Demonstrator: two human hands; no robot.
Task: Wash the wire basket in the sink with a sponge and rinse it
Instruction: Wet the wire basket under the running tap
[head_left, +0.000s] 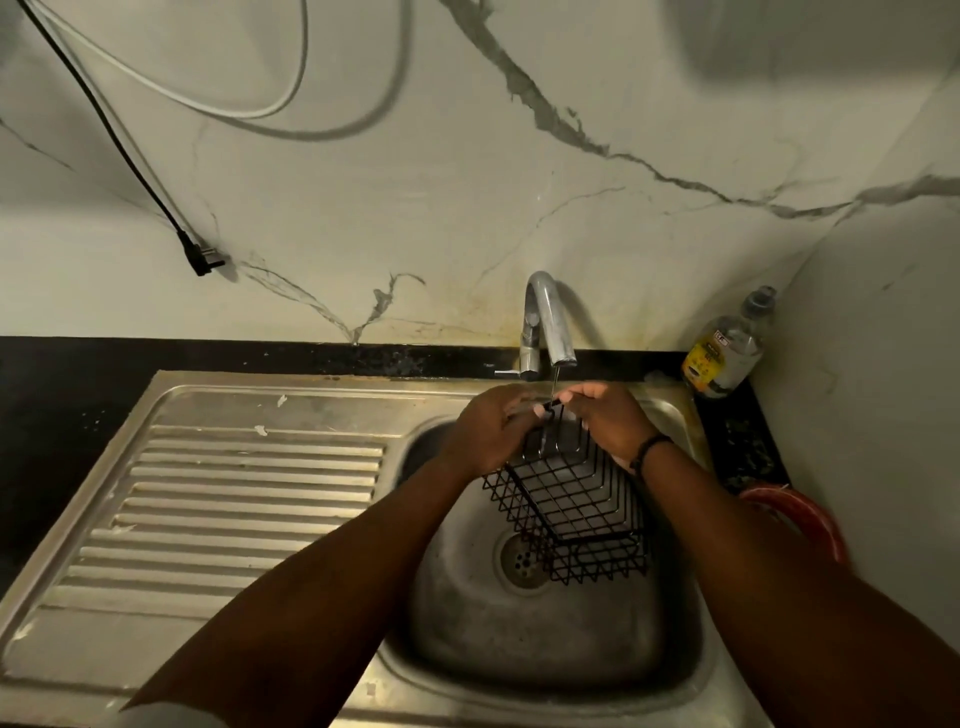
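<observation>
Head camera is giving me a view down into a steel sink (291, 519), where I am seeing a black wire basket (571, 504) being held tilted over the basin, its far rim raised toward the faucet (545, 322) and its near end hanging low, just above the drain (522, 561). A thin stream of water is falling from the spout onto the far rim. The left hand (491, 431) is gripping that rim from the left with its fingers curled around the wire. The right hand (608, 421) is pinching the same rim from the right, thumb and fingertips closing on the wire right under the stream; a dark band is sitting on that wrist. The ribbed draining board is lying to the left of the basin. On the dark tabletop in the far right corner, a clear bottle (727, 353) with a yellow label is standing against the marble-patterned wall. A black plug (200, 257) is hanging on the wall at far left, and something red (800, 519) is showing at the right edge of the sink.
</observation>
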